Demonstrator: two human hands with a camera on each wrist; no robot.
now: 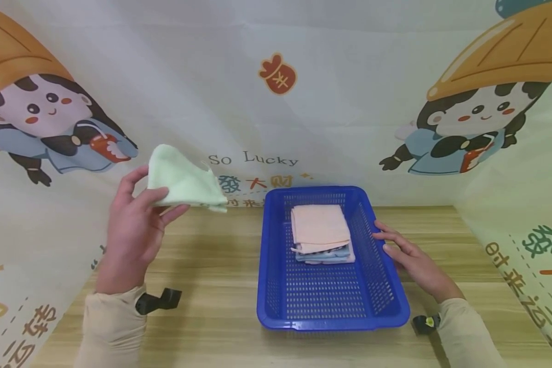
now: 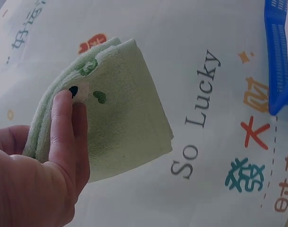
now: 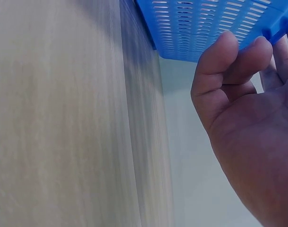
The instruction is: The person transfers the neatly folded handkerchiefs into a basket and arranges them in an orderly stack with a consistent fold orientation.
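My left hand (image 1: 135, 225) holds up a folded pale green towel (image 1: 181, 179), thumb on one side and fingers on the other. The left wrist view shows dark green and black figures on the towel (image 2: 125, 109), partly covered by the fingers (image 2: 63, 127). At the right side of a blue perforated plastic basket (image 1: 333, 324), my right hand (image 1: 414, 263) rests its fingertips on the rim. Close below that rim, in the right wrist view, some fingers (image 3: 219, 59) are loosely bent beside the basket wall (image 3: 191, 28). Inside the basket, toward its back, lies a stack of folded towels (image 1: 322, 225), pale pink on top and blue below.
The basket stands on a wood-grain table (image 1: 211, 286). Behind and on both sides rise white printed sheets (image 1: 349, 128) with cartoon figures and lettering. Black straps (image 1: 158, 301) circle both wrists.
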